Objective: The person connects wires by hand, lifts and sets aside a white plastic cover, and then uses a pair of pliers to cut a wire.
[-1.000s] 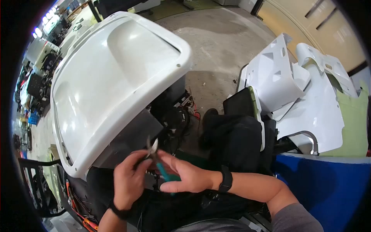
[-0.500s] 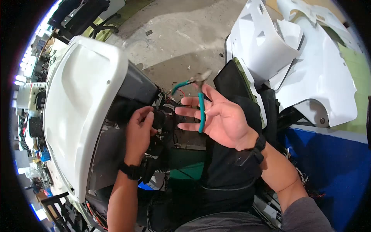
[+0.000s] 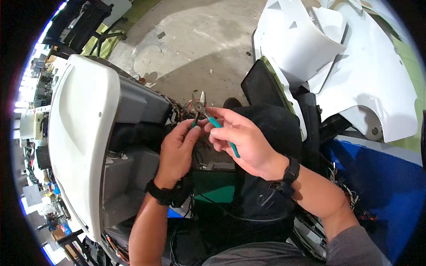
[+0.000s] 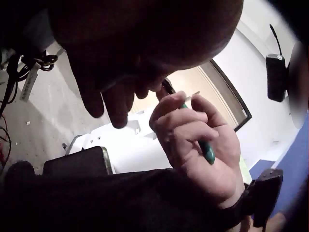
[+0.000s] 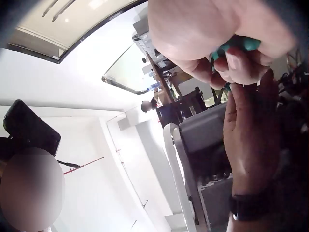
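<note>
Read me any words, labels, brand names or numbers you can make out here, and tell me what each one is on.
No text can be read in these pictures.
White body panel: no lettering shows.
Teal-handled cutters, held by both hands: no brand shows.
Black wristbands: plain.
Cluttered shelves at far left: too small and blurred to read.

I see no writing, label, brand or number that I can read anywhere here; whatever marks there may be on the parts around me are too blurred to tell.
</note>
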Demonstrator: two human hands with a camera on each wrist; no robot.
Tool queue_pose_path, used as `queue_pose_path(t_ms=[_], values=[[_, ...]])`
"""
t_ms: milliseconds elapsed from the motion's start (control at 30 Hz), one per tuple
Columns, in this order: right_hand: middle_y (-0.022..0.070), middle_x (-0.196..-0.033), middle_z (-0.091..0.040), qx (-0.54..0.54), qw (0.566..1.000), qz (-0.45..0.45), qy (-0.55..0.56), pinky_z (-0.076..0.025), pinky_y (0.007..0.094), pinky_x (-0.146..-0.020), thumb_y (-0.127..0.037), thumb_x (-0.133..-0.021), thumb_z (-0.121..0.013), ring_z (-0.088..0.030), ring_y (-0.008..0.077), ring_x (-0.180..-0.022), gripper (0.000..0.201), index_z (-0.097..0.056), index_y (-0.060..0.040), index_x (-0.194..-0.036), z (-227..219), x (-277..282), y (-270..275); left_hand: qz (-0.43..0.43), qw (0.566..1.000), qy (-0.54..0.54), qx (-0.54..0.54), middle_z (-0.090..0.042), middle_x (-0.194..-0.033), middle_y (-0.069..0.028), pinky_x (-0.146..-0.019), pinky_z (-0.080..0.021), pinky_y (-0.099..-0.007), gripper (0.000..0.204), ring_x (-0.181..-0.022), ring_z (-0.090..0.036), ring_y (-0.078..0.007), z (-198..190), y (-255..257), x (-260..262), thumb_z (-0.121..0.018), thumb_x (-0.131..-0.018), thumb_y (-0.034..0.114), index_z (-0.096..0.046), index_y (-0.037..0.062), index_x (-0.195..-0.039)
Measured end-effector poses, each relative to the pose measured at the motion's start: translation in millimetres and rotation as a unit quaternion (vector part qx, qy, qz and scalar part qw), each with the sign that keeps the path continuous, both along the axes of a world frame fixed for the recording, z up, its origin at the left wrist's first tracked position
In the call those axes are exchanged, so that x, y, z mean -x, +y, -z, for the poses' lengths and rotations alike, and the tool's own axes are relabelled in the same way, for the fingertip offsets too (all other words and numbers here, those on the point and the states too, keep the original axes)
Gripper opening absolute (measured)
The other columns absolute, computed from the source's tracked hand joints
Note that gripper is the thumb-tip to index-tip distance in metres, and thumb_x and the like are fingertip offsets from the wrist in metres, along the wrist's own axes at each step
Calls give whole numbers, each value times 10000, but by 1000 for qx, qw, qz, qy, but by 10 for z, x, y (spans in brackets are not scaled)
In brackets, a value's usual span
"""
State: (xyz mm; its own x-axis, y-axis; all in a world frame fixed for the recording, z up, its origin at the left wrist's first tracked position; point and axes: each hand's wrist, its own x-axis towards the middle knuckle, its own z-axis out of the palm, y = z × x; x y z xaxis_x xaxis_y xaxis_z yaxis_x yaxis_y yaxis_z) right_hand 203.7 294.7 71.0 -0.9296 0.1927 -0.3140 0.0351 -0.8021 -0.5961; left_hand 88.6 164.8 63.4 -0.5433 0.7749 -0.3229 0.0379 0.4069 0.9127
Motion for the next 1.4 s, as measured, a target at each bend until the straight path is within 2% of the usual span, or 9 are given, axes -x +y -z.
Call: queue_pose_path(t_ms=[67,167,300,500,567,700,1000,1067,1400], values=[[90,-1151,-488,-33,999,41,1,-391,288,-890,-62,-832,-515,-460,152,-1068,442,-378,22,-1244,64,-1,-117,-53,996,70,-9,-607,-999,-64,-795,-429,-256,300,-897,-539,-112,40,-6,-102,-511,-898,173,-542,13,-1150],[85,-1181,-484,59,997,56,-2,-396,304,-904,-54,-837,-509,-450,162,-1108,463,-357,-5,-1272,-49,-27,-178,-75,987,133,-55,-506,-1244,-139,-918,-390,-295,303,-1119,-498,-194,230,-11,-246,-536,-879,170,-564,-11,-1120],[19,-1096,-511,93,992,-45,-68,-424,346,-868,-48,-846,-501,-498,155,-1028,405,-394,-92,-1234,42,-63,-180,-105,990,48,-76,-420,-1346,-92,-963,-353,-280,273,-1205,-415,-178,328,11,-371,-527,-864,86,-563,-33,-1107],[7,-1019,-507,45,994,-15,-100,-438,355,-838,-77,-858,-511,-513,150,-962,336,-429,-129,-1180,-11,-71,-215,-92,985,115,-86,-434,-1328,-89,-947,-366,-282,255,-1177,-438,-175,315,41,-353,-523,-876,111,-584,-24,-1084],[18,-979,-502,26,991,3,-134,-453,377,-810,-77,-858,-510,-510,151,-936,359,-405,-118,-1199,-1,-56,-210,-112,986,-14,-122,-476,-1277,-112,-917,-390,-284,288,-1142,-462,-170,303,-21,-247,-508,-894,146,-556,-16,-1128],[63,-924,-493,3,982,14,-189,-468,410,-747,-85,-841,-525,-504,188,-905,381,-383,-53,-1194,-62,-10,-119,-237,957,166,20,-604,-1055,-134,-712,-477,-312,426,-802,-613,-170,570,-102,111,-580,-850,224,-486,0,-1200],[68,-945,-535,-61,972,-84,-210,-453,372,-764,-97,-812,-539,-535,181,-898,311,-430,-53,-1100,-151,186,8,-216,945,229,84,-612,-951,-149,-703,-464,-387,344,-823,-589,-329,908,11,134,-588,-812,199,-560,78,-1133],[133,-992,-554,-71,969,-120,-202,-468,420,-796,-104,-838,-508,-553,230,-922,285,-459,-11,-1103,-141,284,54,-205,937,269,92,-610,-936,-153,-700,-464,-395,327,-829,-585,-332,1003,-128,129,-577,-815,193,-569,81,-1123],[115,-876,-621,-151,912,-325,-198,-503,356,-642,-182,-888,-484,-610,236,-706,252,-541,27,-1016,422,1032,112,-187,917,321,147,-595,-907,-162,-700,-468,-414,282,-830,-576,-350,995,-244,128,-547,-821,190,-594,98,-1084]])
